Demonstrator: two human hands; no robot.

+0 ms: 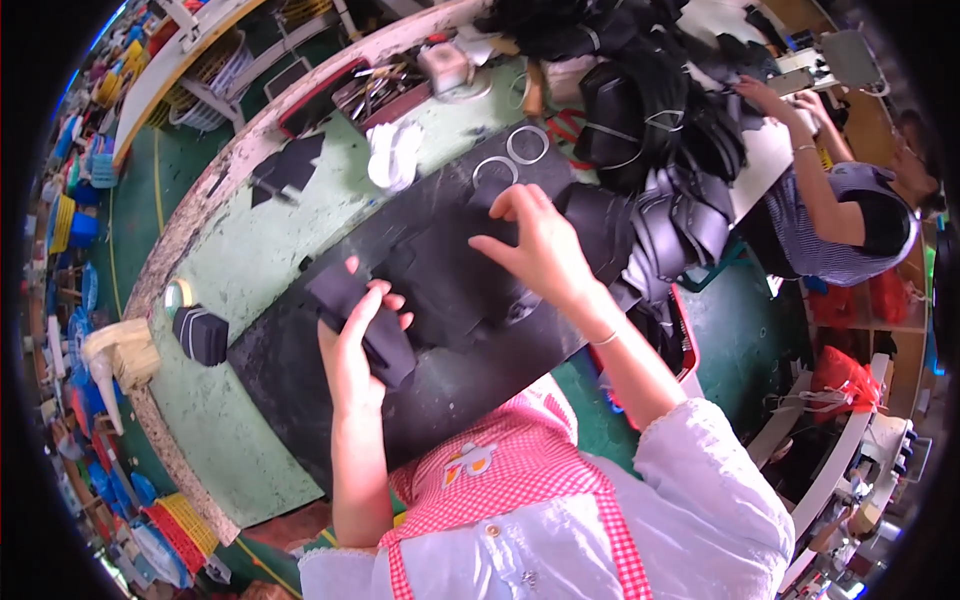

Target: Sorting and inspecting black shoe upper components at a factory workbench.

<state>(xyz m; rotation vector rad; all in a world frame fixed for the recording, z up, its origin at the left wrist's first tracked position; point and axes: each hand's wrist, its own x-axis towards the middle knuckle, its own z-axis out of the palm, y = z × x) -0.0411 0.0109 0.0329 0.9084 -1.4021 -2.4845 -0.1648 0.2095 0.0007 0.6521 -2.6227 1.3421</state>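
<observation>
two hands, well apart from each other, but how much room do they get?

decent amount on the left: a bare strip of pale green surface (245,440) shows between the black mat (290,395) and the speckled edge (160,265). right side is tighter, a heap of black pieces (690,215) crowds the mat there.

ok and how are they posed?

left hand (350,345) is closed around a folded black piece (390,352), thumb on top, so that piece sits up over the left half of the mat. forearm comes almost straight up from below. right hand (545,245) has thumb and fingers spread with nothing between them, forearm slanting in from the lower right. it's over some flat black material (440,275), can't tell if the fingertips touch.

any containers?

red tray (405,109) near the far edge, full of tools, too small to name. red crate (688,330) below the surface on the right, black stuff in it.

and the round things?

two pale rings (547,147), lying by the mat's far edge, just beyond the right hand.
</observation>
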